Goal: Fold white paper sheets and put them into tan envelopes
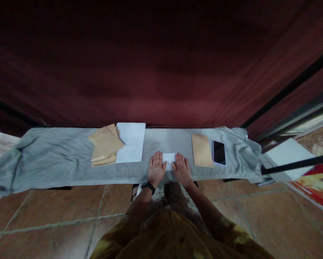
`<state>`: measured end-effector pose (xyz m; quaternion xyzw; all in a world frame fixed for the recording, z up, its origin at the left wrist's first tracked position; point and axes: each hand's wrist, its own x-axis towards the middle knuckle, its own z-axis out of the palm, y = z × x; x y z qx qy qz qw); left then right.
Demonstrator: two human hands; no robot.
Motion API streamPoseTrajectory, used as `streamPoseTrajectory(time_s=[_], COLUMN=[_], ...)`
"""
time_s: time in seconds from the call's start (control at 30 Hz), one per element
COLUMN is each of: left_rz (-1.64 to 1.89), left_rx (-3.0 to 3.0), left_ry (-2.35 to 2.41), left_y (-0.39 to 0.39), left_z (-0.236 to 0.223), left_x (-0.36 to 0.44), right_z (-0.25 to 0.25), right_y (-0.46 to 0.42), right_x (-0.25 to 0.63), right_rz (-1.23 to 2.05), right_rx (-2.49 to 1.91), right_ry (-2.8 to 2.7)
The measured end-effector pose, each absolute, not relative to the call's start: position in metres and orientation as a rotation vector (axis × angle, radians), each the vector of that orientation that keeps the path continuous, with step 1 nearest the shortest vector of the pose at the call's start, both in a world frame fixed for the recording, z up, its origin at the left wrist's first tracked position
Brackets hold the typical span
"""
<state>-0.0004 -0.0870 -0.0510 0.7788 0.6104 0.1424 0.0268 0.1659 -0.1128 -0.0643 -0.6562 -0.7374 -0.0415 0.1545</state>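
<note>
A small folded white sheet of paper (169, 158) lies on the grey cloth between my hands. Flat on its left end rests my left hand (157, 169), with a dark band at the wrist. My right hand (181, 168) presses the right end the same way, fingers stretched out and pointing away from me. Both thumbs reach in over the paper. The parts of the sheet under my palms are hidden. To the left lies a stack of white paper (131, 142), partly under several brown envelopes (106, 144). Right of my hands lies a single brown envelope (202, 150).
A phone (219, 152) with a dark screen lies beside the single envelope. Grey cloth (61, 162) covers the narrow bench, wrinkled at both ends. A dark red panel (161, 86) stands behind it. At the right are a black bar (298, 163) and a white box (289, 156).
</note>
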Motion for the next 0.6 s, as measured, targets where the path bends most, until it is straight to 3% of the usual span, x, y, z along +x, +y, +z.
streamPoseTrajectory(time_s=[0.6], left_rz=[0.526], left_rx=[2.331], left_ry=[2.045], left_y=[-0.093], left_z=[-0.051], left_x=[-0.001], right_z=[-0.071], right_y=[-0.144], right_x=[0.183], right_rz=[-0.159], right_rx=[-1.82], right_ry=[-2.053])
